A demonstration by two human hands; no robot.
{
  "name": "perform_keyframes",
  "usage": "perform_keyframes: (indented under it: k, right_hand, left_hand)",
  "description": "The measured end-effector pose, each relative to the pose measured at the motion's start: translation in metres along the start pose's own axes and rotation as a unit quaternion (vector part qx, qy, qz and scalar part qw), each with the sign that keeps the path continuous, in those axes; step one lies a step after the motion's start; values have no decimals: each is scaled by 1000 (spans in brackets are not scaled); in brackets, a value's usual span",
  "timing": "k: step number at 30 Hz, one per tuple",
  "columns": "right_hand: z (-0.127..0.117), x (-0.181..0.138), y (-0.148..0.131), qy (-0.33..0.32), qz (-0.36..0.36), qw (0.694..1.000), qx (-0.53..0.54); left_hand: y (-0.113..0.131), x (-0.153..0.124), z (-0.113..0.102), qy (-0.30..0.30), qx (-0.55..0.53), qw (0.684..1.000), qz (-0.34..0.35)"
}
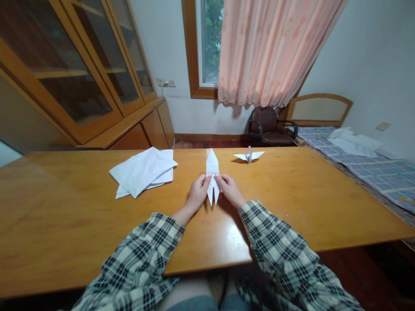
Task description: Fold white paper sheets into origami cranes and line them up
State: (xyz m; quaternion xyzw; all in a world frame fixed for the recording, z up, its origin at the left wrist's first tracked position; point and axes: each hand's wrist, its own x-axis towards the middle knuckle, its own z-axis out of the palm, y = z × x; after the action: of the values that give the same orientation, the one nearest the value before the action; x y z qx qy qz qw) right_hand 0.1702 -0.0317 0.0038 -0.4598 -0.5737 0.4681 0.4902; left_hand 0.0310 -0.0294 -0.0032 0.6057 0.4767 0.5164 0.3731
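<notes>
Both hands on the paper here! The folded paper (212,166) sits right at the centre of the clock, over the wooden table (65,224), one point aimed at 12, two narrow legs split apart towards 6. Whether it touches the tabletop, I can't tell.

The left hand (198,190) comes in from 8 o'clock, fingers closed, gripping the paper's near-side edge with the thumb on top. The right hand (231,190) matches it from 4 o'clock, thumb on top too, pinching the opposite edge, the two thumbs close together across the middle. Checked sleeves (142,246) run back from both wrists.

Out at 2 o'clock, a paper bird (249,156) stands on the table, wings spread wide, well apart from the right hand. Over at 9, loose white sheets (142,172) lie in an uneven pile. Beyond the table, a brown chair (266,123) at 2, a pink curtain (269,47) at 1, a glass-doored cabinet (97,65) at 10!
</notes>
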Motion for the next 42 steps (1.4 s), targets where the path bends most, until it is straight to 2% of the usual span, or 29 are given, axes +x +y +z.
perform_keyframes:
  k: [4,10,16,20,24,27,36,42]
  right_hand:
    - [1,-2,-2,-34,-12,999,-11]
    - [1,-3,-6,-20,-75,995,-67]
    - [-1,-4,-4,-7,-120,981,-156]
    - [0,-7,-4,-45,-129,974,-180]
    - [2,-10,-6,-102,-113,974,-169]
    - [2,-11,-7,-111,-81,980,-147]
    - [1,-5,-8,-57,-46,997,-34]
    - [-1,-2,-6,-20,-51,998,-24]
  left_hand:
    - [1,0,-1,22,3,1000,-2]
    - [0,0,1,8,-5,1000,-20]
    - [-2,6,4,-14,-132,987,-86]
    - [-5,7,3,23,-161,980,-114]
    - [-5,8,2,46,-125,987,-87]
    - [-1,7,1,33,-120,990,-70]
    - [1,3,2,-22,-82,996,-37]
    - [1,2,1,-50,-57,997,-26]
